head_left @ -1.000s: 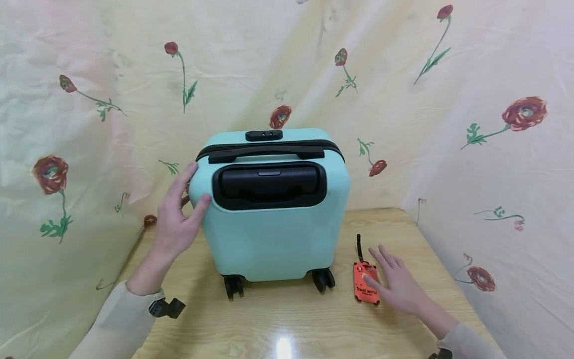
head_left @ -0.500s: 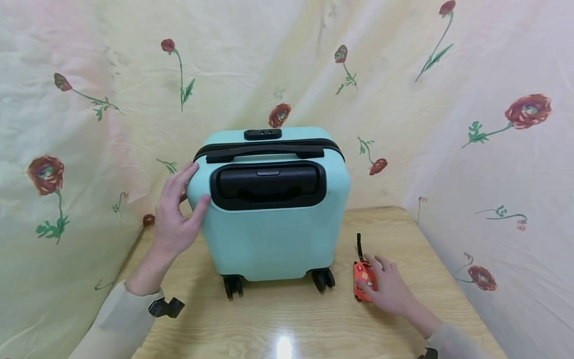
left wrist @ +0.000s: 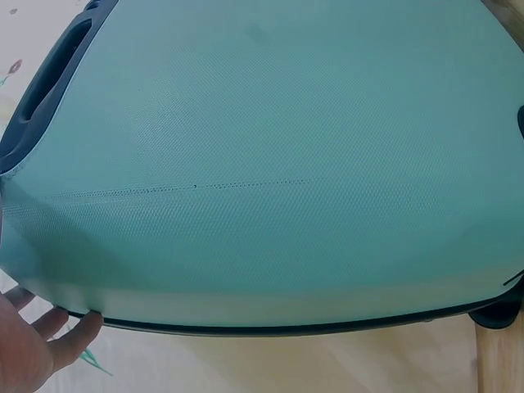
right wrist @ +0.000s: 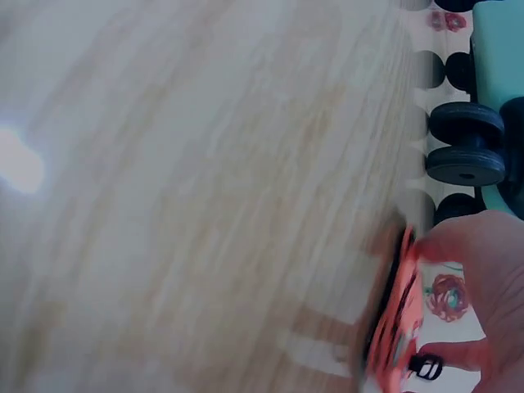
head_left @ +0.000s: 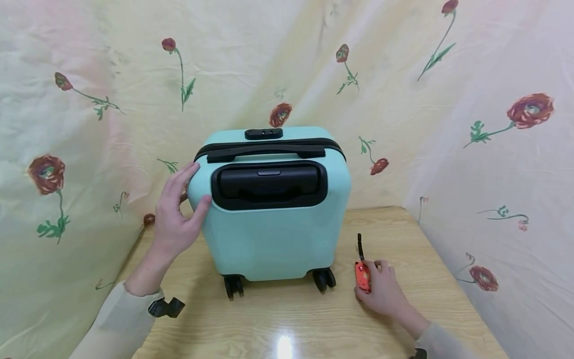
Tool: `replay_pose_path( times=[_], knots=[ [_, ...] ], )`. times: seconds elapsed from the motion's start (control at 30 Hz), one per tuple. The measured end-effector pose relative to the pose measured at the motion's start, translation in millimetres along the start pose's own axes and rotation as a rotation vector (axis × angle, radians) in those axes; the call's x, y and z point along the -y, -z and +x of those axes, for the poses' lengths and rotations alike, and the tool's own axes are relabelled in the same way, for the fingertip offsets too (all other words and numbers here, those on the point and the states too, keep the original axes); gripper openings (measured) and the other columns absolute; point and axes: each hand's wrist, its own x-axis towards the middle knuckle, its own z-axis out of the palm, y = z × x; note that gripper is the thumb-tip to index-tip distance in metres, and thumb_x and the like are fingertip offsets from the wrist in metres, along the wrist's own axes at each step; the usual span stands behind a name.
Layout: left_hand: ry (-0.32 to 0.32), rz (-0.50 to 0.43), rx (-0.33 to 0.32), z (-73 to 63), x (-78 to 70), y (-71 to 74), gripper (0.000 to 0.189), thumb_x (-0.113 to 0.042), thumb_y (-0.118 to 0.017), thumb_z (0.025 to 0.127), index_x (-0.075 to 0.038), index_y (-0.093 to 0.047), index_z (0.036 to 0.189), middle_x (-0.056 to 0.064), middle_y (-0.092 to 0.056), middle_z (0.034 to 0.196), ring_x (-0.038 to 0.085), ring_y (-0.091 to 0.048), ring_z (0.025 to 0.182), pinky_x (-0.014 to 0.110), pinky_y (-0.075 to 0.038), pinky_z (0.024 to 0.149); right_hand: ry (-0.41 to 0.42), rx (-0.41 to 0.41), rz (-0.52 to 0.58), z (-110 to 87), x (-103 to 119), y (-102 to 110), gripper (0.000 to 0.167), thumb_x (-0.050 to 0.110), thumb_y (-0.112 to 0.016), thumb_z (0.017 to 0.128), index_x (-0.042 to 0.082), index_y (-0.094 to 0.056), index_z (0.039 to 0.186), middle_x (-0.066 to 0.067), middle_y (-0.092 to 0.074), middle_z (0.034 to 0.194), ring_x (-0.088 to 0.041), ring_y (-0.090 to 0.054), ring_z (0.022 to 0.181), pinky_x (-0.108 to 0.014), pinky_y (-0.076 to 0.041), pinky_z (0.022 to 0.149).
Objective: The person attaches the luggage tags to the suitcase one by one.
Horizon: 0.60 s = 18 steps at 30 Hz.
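Observation:
A mint-green suitcase [head_left: 273, 239] stands upright on its wheels mid-table, its black top handle [head_left: 266, 152] and the recessed pull handle [head_left: 269, 185] facing me. My left hand [head_left: 175, 219] rests on its upper left corner, thumb on the front face and fingers along the side. In the left wrist view, fingertips [left wrist: 86, 326] touch the case near its black seam. Right of the suitcase, my right hand [head_left: 386, 291] pinches an orange luggage tag [head_left: 362, 279], partly hidden by the fingers. Its black strap [head_left: 360, 246] points away. In the right wrist view the tag [right wrist: 401, 307] appears tilted on edge.
The wood-grain table [head_left: 251, 324] carries the suitcase and tag. Flower-printed cloth [head_left: 233, 65] hangs behind and along both sides. A black suitcase wheel [head_left: 323, 279] stands just left of the tag.
My right hand has come in leftward over the tag, and its spread fingers have closed around the tag's edges. The left hand and the suitcase have stayed put.

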Motion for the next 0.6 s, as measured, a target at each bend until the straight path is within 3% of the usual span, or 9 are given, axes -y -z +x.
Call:
replay_pose_path(
  times=[0.17, 0.33, 0.6],
  knots=[
    [0.0, 0.0, -0.002, -0.1, -0.4, -0.3, 0.063, -0.007, -0.074, 0.094, -0.013, -0.056, 0.154, 0.012, -0.055, 0.159, 0.031, -0.058, 0.139, 0.005, -0.047, 0.099, -0.028, 0.004, -0.038, 2.1, 2, 3, 0.068, 0.02, -0.081, 0.079, -0.002, -0.059, 0.14, -0.034, -0.055, 0.138, -0.05, -0.057, 0.114, -0.059, -0.058, 0.08],
    [-0.003, -0.005, -0.005, -0.2, -0.5, -0.5, 0.063, -0.006, -0.074, 0.094, -0.013, -0.056, 0.154, 0.012, -0.055, 0.158, 0.03, -0.058, 0.14, 0.006, -0.047, 0.099, -0.007, -0.038, -0.038, 3.3, 2, 4, 0.06, 0.021, -0.085, 0.082, -0.005, -0.065, 0.131, -0.029, -0.064, 0.128, -0.046, -0.065, 0.105, -0.059, -0.06, 0.083],
    [0.0, -0.004, -0.001, -0.7, -0.6, -0.8, 0.064, -0.004, -0.074, 0.094, -0.012, -0.056, 0.154, 0.013, -0.055, 0.158, 0.03, -0.057, 0.141, 0.006, -0.047, 0.099, 0.02, -0.144, 0.018, 5.9, -11, 7, 0.057, 0.007, -0.08, 0.07, -0.005, -0.068, 0.124, -0.024, -0.07, 0.117, -0.036, -0.068, 0.097, -0.051, -0.057, 0.08]
  ],
)
